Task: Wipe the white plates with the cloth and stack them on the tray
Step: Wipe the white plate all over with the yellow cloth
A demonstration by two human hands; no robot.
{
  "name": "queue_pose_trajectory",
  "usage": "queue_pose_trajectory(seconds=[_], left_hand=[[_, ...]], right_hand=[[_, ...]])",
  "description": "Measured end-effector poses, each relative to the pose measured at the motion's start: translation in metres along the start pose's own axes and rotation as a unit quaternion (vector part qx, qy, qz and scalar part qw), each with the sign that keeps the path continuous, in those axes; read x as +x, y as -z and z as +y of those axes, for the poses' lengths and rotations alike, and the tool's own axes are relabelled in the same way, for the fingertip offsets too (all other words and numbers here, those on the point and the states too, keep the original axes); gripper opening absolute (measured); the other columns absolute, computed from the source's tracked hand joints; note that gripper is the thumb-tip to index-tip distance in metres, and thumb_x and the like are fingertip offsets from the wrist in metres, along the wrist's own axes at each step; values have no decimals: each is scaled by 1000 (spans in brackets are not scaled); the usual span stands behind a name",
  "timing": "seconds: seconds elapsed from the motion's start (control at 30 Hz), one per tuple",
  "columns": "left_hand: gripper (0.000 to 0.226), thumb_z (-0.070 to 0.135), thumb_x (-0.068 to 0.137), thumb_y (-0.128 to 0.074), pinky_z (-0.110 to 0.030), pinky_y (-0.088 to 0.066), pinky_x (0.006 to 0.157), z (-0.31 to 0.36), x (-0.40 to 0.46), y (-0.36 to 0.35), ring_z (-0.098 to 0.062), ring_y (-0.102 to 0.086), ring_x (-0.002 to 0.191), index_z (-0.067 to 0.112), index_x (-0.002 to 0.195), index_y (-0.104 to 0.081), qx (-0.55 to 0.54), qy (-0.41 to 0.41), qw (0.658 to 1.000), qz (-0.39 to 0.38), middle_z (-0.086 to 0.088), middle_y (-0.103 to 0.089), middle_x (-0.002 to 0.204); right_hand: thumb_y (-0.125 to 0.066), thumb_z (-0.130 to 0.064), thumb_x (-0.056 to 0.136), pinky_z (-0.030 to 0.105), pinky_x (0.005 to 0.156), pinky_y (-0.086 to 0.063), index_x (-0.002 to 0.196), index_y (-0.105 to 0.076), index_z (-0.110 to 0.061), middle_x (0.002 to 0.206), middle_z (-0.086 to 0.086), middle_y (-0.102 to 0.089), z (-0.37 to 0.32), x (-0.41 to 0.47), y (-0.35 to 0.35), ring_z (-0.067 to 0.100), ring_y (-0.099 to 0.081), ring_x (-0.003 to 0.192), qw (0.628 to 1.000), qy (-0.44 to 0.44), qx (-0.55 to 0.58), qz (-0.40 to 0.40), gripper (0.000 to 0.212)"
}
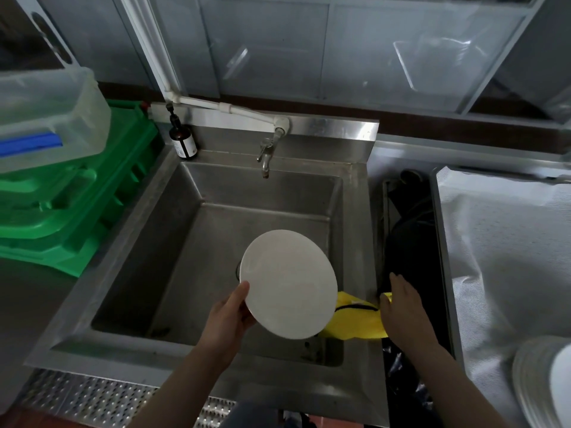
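the steel sink (pixel 173 230) fills the middle of the view, with a tap (pixel 265 156) over its back wall and a brown bottle (pixel 183 140) at its back left corner. to the left sit stacked green crates (pixel 74 208) under a clear plastic tub (pixel 46 112). to the right lies the tray (pixel 441 230), lined with a pale sheet, and a stack of plates (pixel 537 387) shows at its near right corner.

the step in hand looks like the wiping of one plate, just about to start. the white plate (pixel 289 284) is held tilted over the sink basin by the left hand (pixel 227 319), thumb on the near-left rim and fingers curled behind it. the yellow cloth (pixel 355 319) lies just right of the plate, its left edge tucked behind the plate's rim. the right hand (pixel 401 307) grips the cloth's right end on the sink's right lip, fingers curled down over it; how tightly, i cannot tell.

the next move, as i judge it, calls for bringing the cloth up onto the plate's face while the left hand keeps the plate steady, then carrying the plate across to the stack on the tray.
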State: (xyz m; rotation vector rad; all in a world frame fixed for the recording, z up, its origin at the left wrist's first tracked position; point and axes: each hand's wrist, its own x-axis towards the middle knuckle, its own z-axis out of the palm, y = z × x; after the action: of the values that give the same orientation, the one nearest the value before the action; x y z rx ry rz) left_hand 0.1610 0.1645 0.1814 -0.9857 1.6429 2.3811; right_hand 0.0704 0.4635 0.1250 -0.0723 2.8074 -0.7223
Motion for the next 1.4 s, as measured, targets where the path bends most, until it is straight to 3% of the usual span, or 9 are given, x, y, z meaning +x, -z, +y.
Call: queue_pose_trajectory(seconds=[0.13,0.37,0.5,0.67,0.83,0.93,1.2,1.3,1.4], left_hand=[[27,28,104,-44,-29,-59,77,0,-2,-1,-19,-72,101,15,110,-67,-1,7,1000,-11,-7,-76,109],[31,34,106,-38,-33,-56,85,-2,-2,-5,-18,-71,105,23,116,-65,45,5,999,-22,-2,-75,112],[34,35,106,-36,-24,-58,77,0,-2,-7,-15,-72,100,23,108,-68,84,12,995,-48,-3,-77,106],[37,40,105,-37,-27,-58,78,-4,6,-4,-15,-73,97,21,112,-68,115,37,992,-46,-2,-77,105],[42,43,107,-33,-38,-51,98,-6,13,-11,-23,-65,114,15,124,-60,46,57,997,12,-9,-69,124],[42,36,110,-24,-34,-54,81,-5,18,-16,-18,-67,95,11,119,-57,-18,65,997,42,-8,-69,106],[46,55,102,-39,-48,-49,100,-2,17,-26,-30,-65,100,16,100,-63,-105,30,979,171,-8,-70,102],[52,59,100,-41,-42,-50,94,-3,21,-21,-27,-65,92,14,97,-65,-84,4,979,184,-10,-69,95],[65,49,106,-32,-38,-48,84,5,17,-18,-25,-65,81,9,75,-71,-5,-64,988,144,-7,-72,76]], right_hand=[[-47,-13,101,25,101,-34,140,-41,1,135,16,-50,-28,-10,12,28,-46,126,988,-36,149,17,42],[-48,-34,101,45,104,-43,110,-60,-33,128,3,-60,-80,-11,7,21,-57,113,908,-161,381,-64,15],[-44,-56,95,51,101,-44,125,-61,-23,124,4,-63,-95,-7,5,28,-58,112,894,-190,398,-78,48],[-39,-53,99,39,69,-51,99,-65,-20,95,-2,-67,-95,-4,6,20,-63,87,779,-268,558,-97,42],[-41,-58,96,45,95,-44,141,-45,-10,134,9,-54,-100,-8,5,27,-53,111,718,-275,632,-95,66],[-40,-60,96,48,108,-38,143,-42,-6,141,11,-50,-105,-8,5,29,-50,121,715,-282,633,-93,72],[-38,-64,93,44,114,-32,149,-34,-8,147,9,-45,-108,-6,5,28,-42,134,670,-284,674,-124,79],[-38,-64,94,40,108,-39,139,-47,-2,135,12,-57,-104,-5,6,27,-52,124,655,-303,676,-149,77],[-43,-27,104,22,74,-51,101,-59,-9,86,-1,-71,-109,-10,9,11,-59,85,644,-299,682,-173,24]])
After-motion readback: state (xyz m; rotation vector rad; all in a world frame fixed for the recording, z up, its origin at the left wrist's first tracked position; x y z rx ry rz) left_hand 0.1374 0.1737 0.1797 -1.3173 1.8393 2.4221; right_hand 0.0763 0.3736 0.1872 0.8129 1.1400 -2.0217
